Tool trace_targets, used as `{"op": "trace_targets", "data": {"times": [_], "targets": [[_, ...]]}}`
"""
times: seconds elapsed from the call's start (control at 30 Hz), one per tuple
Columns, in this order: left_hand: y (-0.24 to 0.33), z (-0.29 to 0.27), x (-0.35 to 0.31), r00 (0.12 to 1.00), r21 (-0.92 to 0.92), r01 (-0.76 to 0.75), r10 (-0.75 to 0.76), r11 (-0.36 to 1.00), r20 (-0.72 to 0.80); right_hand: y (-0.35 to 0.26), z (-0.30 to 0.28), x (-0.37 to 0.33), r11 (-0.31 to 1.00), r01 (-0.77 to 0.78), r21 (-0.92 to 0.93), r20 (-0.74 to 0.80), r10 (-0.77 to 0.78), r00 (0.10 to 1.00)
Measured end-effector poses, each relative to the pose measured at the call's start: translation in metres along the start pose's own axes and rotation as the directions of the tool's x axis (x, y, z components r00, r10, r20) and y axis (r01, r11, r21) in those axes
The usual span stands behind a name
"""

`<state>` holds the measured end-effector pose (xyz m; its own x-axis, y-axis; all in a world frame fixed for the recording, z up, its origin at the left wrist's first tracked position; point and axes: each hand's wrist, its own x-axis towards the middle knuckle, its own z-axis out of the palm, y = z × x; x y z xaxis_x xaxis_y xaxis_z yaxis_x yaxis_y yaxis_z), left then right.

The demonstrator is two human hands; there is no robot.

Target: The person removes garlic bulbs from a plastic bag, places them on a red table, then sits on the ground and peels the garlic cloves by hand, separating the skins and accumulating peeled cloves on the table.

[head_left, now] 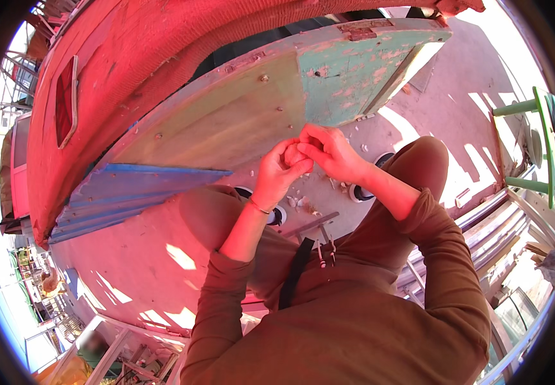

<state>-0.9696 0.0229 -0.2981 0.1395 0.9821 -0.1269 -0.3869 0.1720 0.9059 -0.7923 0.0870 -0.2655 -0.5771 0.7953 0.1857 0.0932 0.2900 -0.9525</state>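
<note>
Both hands meet in front of my knees, over the floor. My left hand (276,174) has its fingers curled round a small, rounded, pale thing (295,154), and a thin dark band circles that wrist. From the right, my right hand (334,153) presses against the same thing with thumb and bent fingers. The fingers cover much of it, and red light tints it, so its kind cannot be made out. Small pale flakes (302,204) lie scattered on the floor below, between my shoes.
Just beyond my hands a worn wooden panel (226,109), part brown and part green, leans under a red cloth cover (133,58). A blue corrugated sheet (123,196) stands at left. On the right are a green-legged piece of furniture (526,185) and stacked long strips (483,231).
</note>
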Motion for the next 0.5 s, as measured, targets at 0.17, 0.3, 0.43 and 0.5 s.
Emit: {"op": "trace_targets", "data": {"times": [0.17, 0.3, 0.43, 0.5], "targets": [[-0.011, 0.007, 0.004, 0.975, 0.299, -0.188, 0.216, 0.935, -0.061, 0.036, 0.004, 0.006, 0.983, -0.096, 0.155, -0.11, 0.114, 0.987], [-0.017, 0.002, 0.007, 0.972, 0.277, -0.176, 0.212, 0.944, -0.105, 0.041, 0.0, 0.003, 0.975, -0.147, -0.164, -0.159, 0.121, 0.98], [-0.021, -0.007, 0.01, 0.973, 0.443, -0.112, 0.19, 0.889, -0.134, 0.041, 0.002, 0.001, 0.941, -0.122, -0.317, -0.246, 0.043, 0.968], [-0.022, -0.011, 0.009, 0.972, 0.504, -0.074, 0.174, 0.86, -0.155, 0.032, 0.003, 0.003, 0.956, -0.083, -0.28, -0.205, 0.025, 0.979]]}}
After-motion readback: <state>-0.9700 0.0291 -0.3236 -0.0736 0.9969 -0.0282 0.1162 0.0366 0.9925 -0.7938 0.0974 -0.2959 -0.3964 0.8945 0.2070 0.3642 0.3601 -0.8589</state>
